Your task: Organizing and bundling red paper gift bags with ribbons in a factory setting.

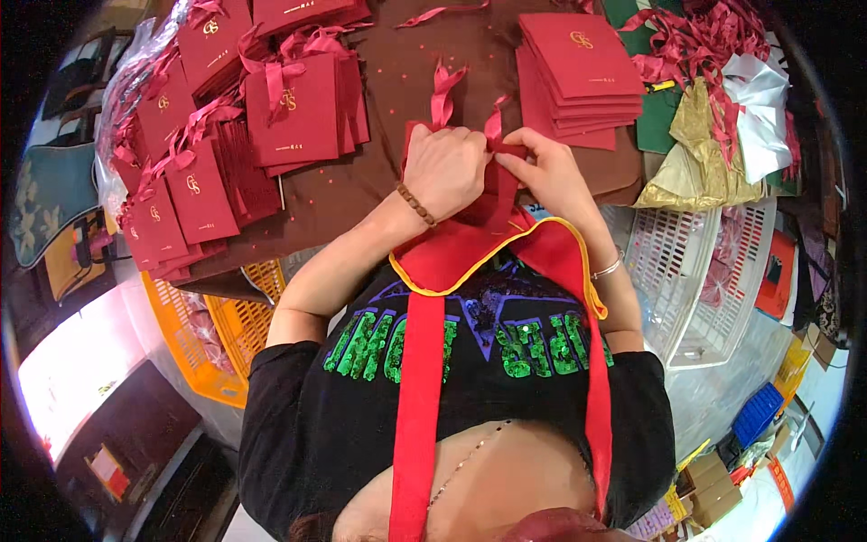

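My left hand (447, 167), with a beaded bracelet at the wrist, is closed over the top of a red paper bag (495, 210) in front of my chest. A dark pink ribbon (494, 124) stands up between my two hands. The thumb and forefinger of my right hand (546, 172) pinch together at this ribbon. Beyond my left knuckles another ribbon loop (442, 95) sticks up. My fingers cover most of the bag's upper edge, so what exactly the left fingertips grip is hidden.
Ribboned red bags (293, 108) crowd the left of the brown-covered table (388, 45). A flat red stack (578, 72) lies at right, near loose ribbons (695, 36) and gold wrapping (691, 154). An orange crate (194, 339) and white crate (673, 280) stand below.
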The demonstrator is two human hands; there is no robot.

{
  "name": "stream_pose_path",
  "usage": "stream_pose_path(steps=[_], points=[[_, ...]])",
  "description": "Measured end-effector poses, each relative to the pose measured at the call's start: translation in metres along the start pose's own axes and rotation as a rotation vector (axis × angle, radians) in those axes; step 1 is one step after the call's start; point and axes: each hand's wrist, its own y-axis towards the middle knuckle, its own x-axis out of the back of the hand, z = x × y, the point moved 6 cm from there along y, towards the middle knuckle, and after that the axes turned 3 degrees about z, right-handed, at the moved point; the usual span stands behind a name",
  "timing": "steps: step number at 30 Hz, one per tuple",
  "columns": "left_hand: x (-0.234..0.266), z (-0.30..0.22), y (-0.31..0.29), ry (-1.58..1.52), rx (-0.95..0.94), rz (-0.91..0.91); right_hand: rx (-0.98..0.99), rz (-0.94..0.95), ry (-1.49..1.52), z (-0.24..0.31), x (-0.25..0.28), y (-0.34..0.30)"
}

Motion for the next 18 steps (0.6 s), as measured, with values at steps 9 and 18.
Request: stream_pose_path(steps=[9,18], points=[[0.009,-0.003,0.013,0.005,-0.033,-0.070,0.310,-0.055,-0.241,0.015,0.002,-0.002],[0.000,-0.007,0.012,0.115,-0.060,-0.051,0.106,-0.100,-0.133,0.003,0.006,0.005]])
